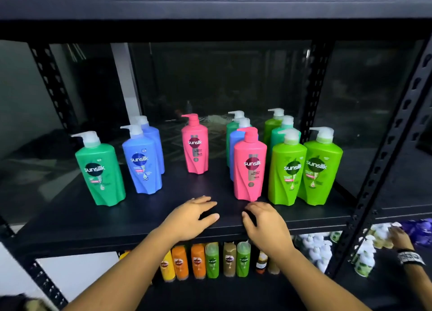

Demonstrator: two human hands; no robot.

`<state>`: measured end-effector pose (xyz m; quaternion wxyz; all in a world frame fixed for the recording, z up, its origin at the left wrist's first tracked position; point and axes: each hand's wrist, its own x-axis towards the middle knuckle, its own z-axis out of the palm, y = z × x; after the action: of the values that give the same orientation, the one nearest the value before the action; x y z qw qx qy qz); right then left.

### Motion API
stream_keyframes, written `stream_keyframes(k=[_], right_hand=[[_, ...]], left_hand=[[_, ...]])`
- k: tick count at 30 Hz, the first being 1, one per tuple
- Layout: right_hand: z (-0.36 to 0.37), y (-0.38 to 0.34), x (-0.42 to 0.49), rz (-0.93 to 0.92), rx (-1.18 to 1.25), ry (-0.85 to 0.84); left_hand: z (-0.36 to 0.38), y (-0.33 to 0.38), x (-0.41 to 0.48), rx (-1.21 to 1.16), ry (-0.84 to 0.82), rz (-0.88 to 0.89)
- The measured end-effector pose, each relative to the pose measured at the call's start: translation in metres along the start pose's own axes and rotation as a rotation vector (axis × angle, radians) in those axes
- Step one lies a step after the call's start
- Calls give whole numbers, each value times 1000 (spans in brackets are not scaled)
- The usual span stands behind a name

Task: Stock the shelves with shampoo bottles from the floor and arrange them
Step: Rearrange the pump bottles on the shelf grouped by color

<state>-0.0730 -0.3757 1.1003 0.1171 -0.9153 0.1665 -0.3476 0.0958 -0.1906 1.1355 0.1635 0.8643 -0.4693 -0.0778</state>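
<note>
The black shelf [70,219] spans the middle of the frame and is only part-stocked. Neither hand carries a bottle, so the step in hand appears to be arranging rather than fetching.

The shampoo bottles stand upright on the shelf in loose clusters:
- **Centre right:** the light green pair [321,168] stand side by side at the front of the tightest cluster, with teal and green ones behind.
- **Left of that:** the front pink bottle [250,165] heads a short file.
- **Centre, further back:** a second pink bottle [195,144] stands alone, well apart from its match.
- **Centre left:** the blue pair [142,163] stand one behind the other.
- **Leftmost:** the dark green bottle [100,170] stands by itself.

The left hand [191,217] lies at lower centre over the shelf's front edge, fingers extended and loose, grasping nothing. The right hand [264,224] is near it, fingers loosely curled and likewise empty. Its fingertips sit just below the base of the front pink bottle (contact cannot be confirmed).

In my judgement the next move calls for grouping like colours. The nearest candidate is the front pink bottle, which would need a grip round the body, since the pump top makes it tall and liable to tip.
</note>
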Motion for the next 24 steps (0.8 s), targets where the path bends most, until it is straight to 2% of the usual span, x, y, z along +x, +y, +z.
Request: stream_keyframes(k=[5,9,13,18,24], right_hand=[[11,-2,-3,15,-64,40],[18,1,-10,-15,-182,13],[21,-3,-13,31,-221,24],[24,-12,-17,130,-218,4],[22,-13,-17,157,-214,-20]], left_hand=[[-10,-16,3,-23,-59,-36],[-9,-15,1,-35,-51,-40],[-10,-16,2,-1,-5,-9],[-12,-16,-1,-17,12,-3],[-15,-12,-6,-23,35,-17]])
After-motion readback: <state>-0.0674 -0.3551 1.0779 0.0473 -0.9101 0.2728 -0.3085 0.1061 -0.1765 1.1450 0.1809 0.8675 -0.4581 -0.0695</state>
